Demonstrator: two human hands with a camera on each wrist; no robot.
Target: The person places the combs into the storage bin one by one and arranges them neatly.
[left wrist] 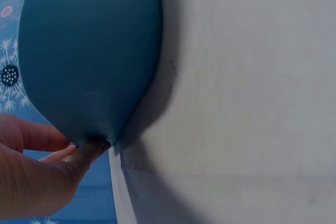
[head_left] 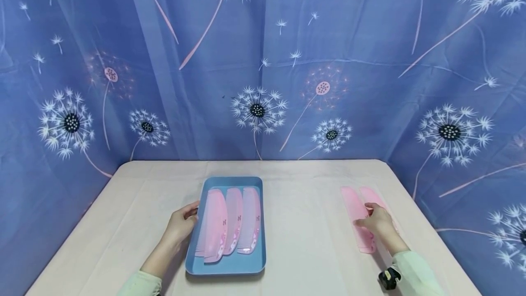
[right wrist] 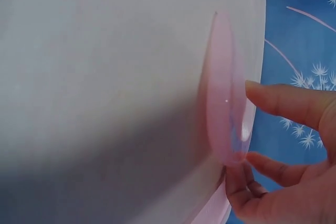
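On the left, a blue tray [head_left: 226, 268] holds several translucent pink combs [head_left: 216, 227] lying side by side and partly overlapping. My left hand [head_left: 182, 223] grips the tray's left rim; in the left wrist view, thumb and fingers pinch the edge of the tray [left wrist: 94, 51]. To the right, two more pink combs lie close together. Across the nearer-left comb [head_left: 358, 236] my right hand [head_left: 380, 220] has its thumb and fingers curled around the sides. The other comb [head_left: 370, 194] is partly hidden beneath that hand. In the right wrist view the held comb [right wrist: 220, 87] stands between thumb and fingertips.
A pale cloth covers the table [head_left: 304, 223], with a wide stretch between the tray and the two right-hand combs. Blue dandelion-print curtains [head_left: 263, 72] rise at the back and along both sides. A black device [head_left: 389, 278] is strapped on the right wrist.
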